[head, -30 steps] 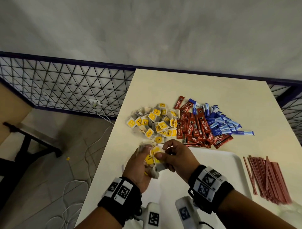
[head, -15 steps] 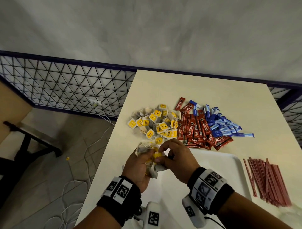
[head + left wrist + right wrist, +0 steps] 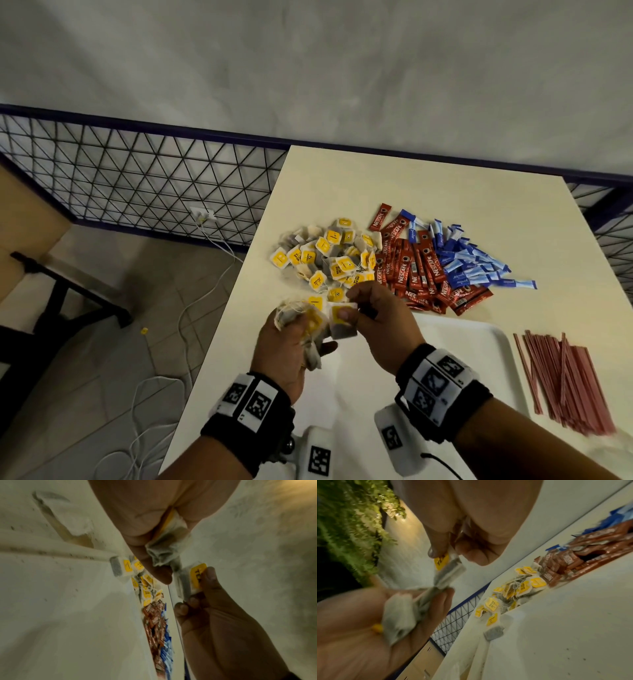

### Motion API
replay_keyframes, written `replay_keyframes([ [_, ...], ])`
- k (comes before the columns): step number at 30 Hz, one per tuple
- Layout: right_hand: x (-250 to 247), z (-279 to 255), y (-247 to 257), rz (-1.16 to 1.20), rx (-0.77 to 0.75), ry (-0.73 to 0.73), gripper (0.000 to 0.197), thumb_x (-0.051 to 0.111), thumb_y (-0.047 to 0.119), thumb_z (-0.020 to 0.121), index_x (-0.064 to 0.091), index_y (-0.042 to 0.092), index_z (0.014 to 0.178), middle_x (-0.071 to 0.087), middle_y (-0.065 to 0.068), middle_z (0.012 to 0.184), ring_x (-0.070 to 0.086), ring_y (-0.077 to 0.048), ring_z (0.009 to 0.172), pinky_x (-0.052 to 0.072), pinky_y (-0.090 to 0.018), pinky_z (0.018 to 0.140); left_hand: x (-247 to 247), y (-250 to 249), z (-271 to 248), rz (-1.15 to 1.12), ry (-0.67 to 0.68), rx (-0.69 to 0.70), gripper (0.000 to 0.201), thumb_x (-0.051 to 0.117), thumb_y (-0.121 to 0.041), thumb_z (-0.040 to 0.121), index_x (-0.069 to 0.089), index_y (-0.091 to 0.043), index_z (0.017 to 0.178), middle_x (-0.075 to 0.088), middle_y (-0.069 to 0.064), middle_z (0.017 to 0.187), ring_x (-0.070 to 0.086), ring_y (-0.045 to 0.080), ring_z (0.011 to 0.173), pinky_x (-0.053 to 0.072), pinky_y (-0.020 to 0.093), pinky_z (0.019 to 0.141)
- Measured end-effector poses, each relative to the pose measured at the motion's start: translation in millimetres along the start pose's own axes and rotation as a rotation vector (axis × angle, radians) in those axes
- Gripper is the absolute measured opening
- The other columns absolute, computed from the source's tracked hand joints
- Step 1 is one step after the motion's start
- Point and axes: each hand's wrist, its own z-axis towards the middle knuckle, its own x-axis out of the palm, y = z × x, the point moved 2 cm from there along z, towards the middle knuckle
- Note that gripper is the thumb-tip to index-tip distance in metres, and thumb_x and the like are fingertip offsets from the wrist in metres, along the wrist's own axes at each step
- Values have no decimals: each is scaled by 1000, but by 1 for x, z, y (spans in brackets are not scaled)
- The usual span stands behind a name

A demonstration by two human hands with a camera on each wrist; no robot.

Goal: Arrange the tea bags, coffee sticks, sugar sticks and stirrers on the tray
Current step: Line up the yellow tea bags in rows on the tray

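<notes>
Risk: left hand (image 3: 286,346) fingers curl round a crumpled clutch of yellow-tagged paper tea bags (image 3: 310,327) while right hand (image 3: 378,320) thumb and forefinger pinch one more tea bag (image 3: 342,320) above the white plastic tray (image 3: 479,359); tangled strings could drag bags loose.

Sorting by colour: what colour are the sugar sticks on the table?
Blue and light blue sugar sticks, clearest in the head view.

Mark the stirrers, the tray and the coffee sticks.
stirrers (image 3: 568,380): head view, middle of the red bundle.
tray (image 3: 479,346): head view, bare white floor.
coffee sticks (image 3: 416,270): head view, centre of red pile.
</notes>
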Motion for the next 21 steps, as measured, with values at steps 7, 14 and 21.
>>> replay_keyframes([
  [7,5,35,-39,-208,197,93,9,60,19,92,58,17,84,62,4,68,62,-3,58,48,-23,56,-59,-1,7,52,-100,26,9,47,-3,96,54,-2,102,63,17,65,70,32,73,56,47,69],
  [14,23,60,-63,-353,295,29,19,59,28,91,54,35,74,64,-3,79,65,-20,69,57,-35,64,-100,0,11,70,-133,-6,17,41,-4,98,53,1,109,63,25,73,66,36,70,59,43,58],
  [21,28,69,-68,-411,278,-33,9,63,30,88,56,32,82,68,-5,79,65,-28,75,56,-42,72,-106,0,17,44,-79,-20,19,44,-4,97,53,-2,113,57,29,90,69,34,73,58,42,59],
])
